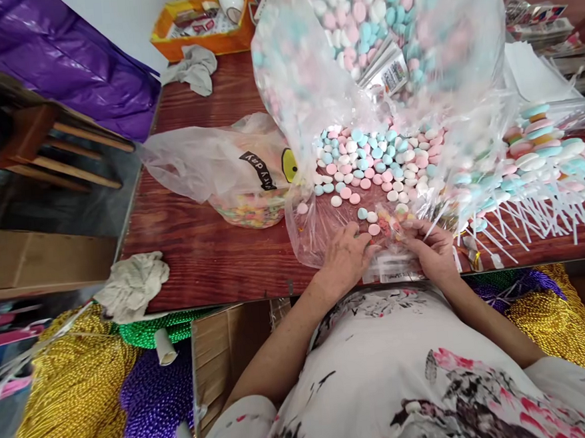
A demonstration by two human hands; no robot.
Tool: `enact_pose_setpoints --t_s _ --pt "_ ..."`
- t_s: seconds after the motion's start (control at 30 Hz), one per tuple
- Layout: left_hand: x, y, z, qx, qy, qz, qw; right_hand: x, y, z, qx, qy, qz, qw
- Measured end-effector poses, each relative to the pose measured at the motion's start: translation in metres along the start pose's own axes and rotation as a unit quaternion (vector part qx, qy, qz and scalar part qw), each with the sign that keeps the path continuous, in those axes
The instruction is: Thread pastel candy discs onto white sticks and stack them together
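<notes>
Loose pink, white and blue candies (353, 158) spill across the table from a large clear plastic bag (308, 228). My left hand (343, 259) rests by the bag's near edge, palm down, fingers apart beside a few candies. A small clear packet (392, 224) with red and yellowish pieces lies between my hands. My right hand (432, 249) pinches the right end of this packet; its exact grip is partly hidden. Below them, at the table edge, is a flat clear wrapper with a printed label (393, 268).
Candies on white sticks (543, 161) are piled at the right. A plastic bag with black lettering (238, 156) covers a bowl of small colourful pieces (252, 210) at left. Cloths (139, 283) and an orange box (205, 45) lie farther out. Bead strands (78, 387) hang below the table.
</notes>
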State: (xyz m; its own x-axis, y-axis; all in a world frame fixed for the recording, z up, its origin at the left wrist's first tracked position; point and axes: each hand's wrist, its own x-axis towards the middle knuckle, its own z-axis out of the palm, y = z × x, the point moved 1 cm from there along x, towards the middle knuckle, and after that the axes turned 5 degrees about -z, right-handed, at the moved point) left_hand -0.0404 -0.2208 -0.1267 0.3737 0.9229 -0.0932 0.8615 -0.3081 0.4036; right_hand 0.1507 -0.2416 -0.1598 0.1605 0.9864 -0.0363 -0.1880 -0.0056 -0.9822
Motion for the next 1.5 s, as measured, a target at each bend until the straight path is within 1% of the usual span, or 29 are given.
enact_pose_setpoints --t_s 0.03,0.1,0.17,0.23,0.3,0.4,0.5,0.6,0.67,0.7,0.77,0.83,0.9,0.97,1.03,1.1,1.13,1.2,1.27,1.33,1.4,1.5 --pt "0.000 0.002 0.001 0.009 0.003 -0.008 1.000 0.000 0.002 -0.001 -0.001 -0.005 0.000 1.000" --pt "-0.002 0.002 0.003 0.007 0.008 -0.004 1.000 0.000 0.004 -0.002 -0.009 -0.008 0.004 1.000" --pt "-0.007 -0.004 0.004 -0.023 0.018 0.012 1.000 0.001 0.004 -0.003 -0.019 -0.010 0.011 1.000" --pt "-0.015 -0.016 0.004 -0.078 0.035 0.016 0.996 0.002 0.003 -0.004 -0.026 -0.013 0.016 0.999" --pt "-0.024 -0.029 0.004 -0.151 0.056 0.001 0.987 0.002 0.002 -0.004 -0.029 -0.015 0.017 0.999" --pt "-0.036 -0.044 0.004 -0.241 0.090 -0.041 0.965 0.003 0.003 -0.005 -0.033 -0.018 0.018 0.999" --pt "-0.041 -0.052 0.002 -0.277 0.122 -0.070 0.951 0.003 0.003 -0.005 -0.040 -0.020 0.023 0.999" --pt "-0.037 -0.053 -0.003 -0.290 0.148 -0.076 0.942 0.002 0.003 -0.004 -0.037 -0.015 0.024 0.999" --pt "-0.030 -0.050 -0.007 -0.292 0.161 -0.062 0.941 0.002 0.002 -0.002 -0.039 -0.015 0.023 0.999" --pt "-0.024 -0.047 -0.008 -0.284 0.156 -0.047 0.945 0.003 0.001 -0.002 -0.040 -0.016 0.023 0.999" --pt "-0.013 -0.038 -0.009 -0.243 0.112 0.002 0.964 0.003 0.001 -0.001 -0.042 -0.017 0.020 0.999" --pt "-0.004 -0.029 -0.007 -0.161 0.045 0.059 0.984 0.004 0.000 0.000 -0.044 -0.015 0.018 0.999" --pt "0.000 -0.023 -0.002 -0.066 -0.003 0.100 0.993 0.004 0.000 0.000 -0.048 -0.011 0.023 0.999" --pt "0.000 -0.022 0.003 0.003 -0.012 0.113 0.994 0.005 -0.002 0.000 -0.036 -0.004 0.032 0.999" --pt "-0.003 -0.025 0.007 0.026 -0.001 0.107 0.994 0.005 -0.004 -0.002 0.003 0.012 0.038 0.999" --pt "-0.006 -0.031 0.007 0.003 0.016 0.089 0.996 0.007 -0.007 -0.003 0.052 0.031 0.041 0.997" --pt "-0.007 -0.033 0.005 -0.026 0.025 0.078 0.996 0.007 -0.009 -0.004 0.069 0.039 0.042 0.996" --pt "-0.007 -0.032 -0.005 -0.119 0.048 0.050 0.990 0.008 -0.013 -0.003 0.081 0.045 0.043 0.995" --pt "-0.002 -0.024 -0.018 -0.238 0.080 0.023 0.968 0.008 -0.017 0.000 0.076 0.043 0.038 0.995" --pt "0.009 -0.008 -0.028 -0.333 0.096 0.016 0.938 0.008 -0.020 0.004 0.072 0.034 0.030 0.996" --pt "0.023 0.011 -0.028 -0.375 0.077 0.040 0.923 0.007 -0.022 0.009 0.071 0.023 0.018 0.997" --pt "0.046 0.032 -0.015 -0.368 0.025 0.088 0.925 0.007 -0.021 0.012 0.067 0.016 -0.014 0.998"
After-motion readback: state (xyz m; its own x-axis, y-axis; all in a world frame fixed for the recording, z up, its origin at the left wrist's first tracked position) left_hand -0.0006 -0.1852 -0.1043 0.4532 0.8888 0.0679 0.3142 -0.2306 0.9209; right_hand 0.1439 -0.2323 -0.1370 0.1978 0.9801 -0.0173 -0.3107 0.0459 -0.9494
